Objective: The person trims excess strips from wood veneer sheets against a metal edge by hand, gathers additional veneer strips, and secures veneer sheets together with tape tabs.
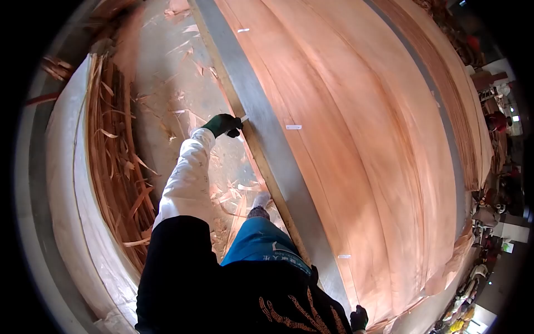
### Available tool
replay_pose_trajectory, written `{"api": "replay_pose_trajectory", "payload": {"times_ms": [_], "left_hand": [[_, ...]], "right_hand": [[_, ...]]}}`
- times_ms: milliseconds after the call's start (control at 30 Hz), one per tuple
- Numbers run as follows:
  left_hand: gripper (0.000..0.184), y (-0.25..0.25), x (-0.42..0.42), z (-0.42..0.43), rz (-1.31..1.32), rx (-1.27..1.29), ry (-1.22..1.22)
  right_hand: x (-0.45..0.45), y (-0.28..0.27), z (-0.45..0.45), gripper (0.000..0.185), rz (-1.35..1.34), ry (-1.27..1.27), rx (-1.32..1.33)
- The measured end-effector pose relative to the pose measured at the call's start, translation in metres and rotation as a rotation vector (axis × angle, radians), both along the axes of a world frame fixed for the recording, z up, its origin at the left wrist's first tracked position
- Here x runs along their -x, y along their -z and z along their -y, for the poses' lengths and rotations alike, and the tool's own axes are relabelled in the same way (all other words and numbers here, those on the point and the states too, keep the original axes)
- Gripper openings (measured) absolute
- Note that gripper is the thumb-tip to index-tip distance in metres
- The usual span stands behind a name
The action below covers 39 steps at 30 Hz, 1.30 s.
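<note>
Thin wood sheets (356, 122) were spread over the tabletop (275, 153), and three small white strips (293, 127) were seen lying spaced along their near margin; that much was judged done. A small white piece (244, 118) appeared to be pinched by the gloved left hand (225, 126) at the tabletop's grey edge, apart from the wood, and so was judged unplaced. Whether anything was grasped by the right hand (359, 318), near the sheets' margin, could not be told. Wood scraps (227, 195) were left scattered on the floor (153, 75).
</note>
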<state>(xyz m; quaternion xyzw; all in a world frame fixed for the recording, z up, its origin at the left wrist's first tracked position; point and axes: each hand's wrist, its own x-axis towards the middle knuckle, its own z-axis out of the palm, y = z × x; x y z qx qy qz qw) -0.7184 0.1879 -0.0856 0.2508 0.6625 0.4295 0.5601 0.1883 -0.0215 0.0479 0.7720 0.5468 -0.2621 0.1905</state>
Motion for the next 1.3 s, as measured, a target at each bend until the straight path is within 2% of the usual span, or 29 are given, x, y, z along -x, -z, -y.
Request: {"api": "replay_pose_trajectory", "payload": {"times_ms": [33,67,100,133,167,233,300,333,367,400,433,500,567,633,700,767,833,900,967,1033,1067,1100,1167,1267,1300], "left_hand": [[0.035,0.008,0.007,-0.003,-0.048,0.082,0.046],[0.051,0.003,0.001,0.001,-0.091,0.073,0.003],[0.054,-0.004,-0.003,0.004,-0.160,0.138,0.018],[0.058,-0.010,-0.006,0.004,-0.230,0.200,0.035],[0.062,-0.014,-0.006,0.001,-0.302,0.256,0.053],[0.069,-0.006,0.000,-0.002,-0.369,0.362,0.094],[0.069,-0.013,-0.004,-0.008,-0.471,0.416,0.159],[0.063,0.013,0.005,-0.007,-0.579,0.382,0.257],[0.050,0.007,0.001,-0.015,-0.538,0.532,0.235],[0.043,0.053,0.022,-0.009,-0.575,0.440,0.385],[0.052,0.060,0.025,-0.009,-0.591,0.431,0.383],[0.083,0.068,0.030,-0.009,-0.622,0.414,0.378],[0.084,0.060,0.029,-0.014,-0.684,0.552,0.353],[0.083,0.063,0.040,-0.011,-0.910,0.415,0.423],[0.097,0.045,0.033,-0.001,-0.817,0.361,0.216],[0.076,0.048,0.032,0.002,-1.016,0.151,0.099],[0.110,0.045,0.050,-0.002,-0.850,0.356,0.231],[0.102,0.002,0.029,-0.009,-0.831,0.361,0.164],[0.095,0.022,0.070,-0.008,-0.865,0.419,0.146],[0.093,0.029,0.114,-0.001,-0.965,0.445,0.240],[0.091,-0.011,0.089,-0.014,-1.021,0.574,0.172],[0.085,-0.024,0.094,-0.024,-1.105,0.658,0.187],[0.074,-0.034,0.098,-0.033,-1.290,0.504,0.168],[0.062,-0.065,0.057,-0.069,-1.194,0.154,0.050],[0.055,-0.058,0.055,-0.084,-1.030,0.012,-0.014]], "right_hand": [[0.043,-0.020,-0.018,0.046,-0.026,0.157,-0.027],[0.047,-0.015,-0.031,0.047,0.020,0.043,-0.038],[0.050,-0.010,-0.044,0.048,0.064,-0.071,-0.046],[0.104,-0.037,-0.071,0.043,0.004,0.115,-0.045],[0.094,-0.026,-0.084,0.043,0.050,-0.114,-0.091],[0.116,-0.031,-0.123,0.036,0.062,-0.373,-0.238],[0.132,-0.032,-0.159,0.035,0.013,-0.534,-0.393],[0.144,-0.035,-0.175,0.036,-0.029,-0.581,-0.500],[0.167,-0.045,-0.197,0.035,-0.002,-0.579,-0.501],[0.193,-0.060,-0.216,0.033,-0.140,-0.379,-0.531],[0.203,-0.063,-0.232,0.032,-0.187,-0.420,-0.615],[0.221,-0.067,-0.267,0.033,-0.215,-0.457,-0.712],[0.228,-0.065,-0.294,0.035,-0.192,-0.498,-0.785],[0.235,-0.057,-0.324,0.036,-0.223,-0.493,-0.866],[0.238,-0.048,-0.349,0.044,-0.162,-0.525,-0.817],[0.243,-0.035,-0.368,0.065,-0.055,-0.465,-0.647],[0.250,-0.029,-0.387,0.088,0.023,-0.404,-0.500],[0.246,-0.016,-0.403,0.096,0.043,-0.350,-0.458],[0.237,-0.007,-0.414,0.097,0.048,-0.318,-0.466],[0.233,-0.010,-0.421,0.096,0.018,-0.286,-0.403],[0.231,-0.009,-0.422,0.096,-0.001,-0.274,-0.375],[0.228,-0.003,-0.421,0.095,-0.009,-0.290,-0.417],[0.223,0.010,-0.418,0.095,-0.020,-0.326,-0.503],[0.227,-0.006,-0.420,0.091,-0.027,-0.304,-0.410],[0.229,-0.014,-0.423,0.091,-0.016,-0.300,-0.358]]}}
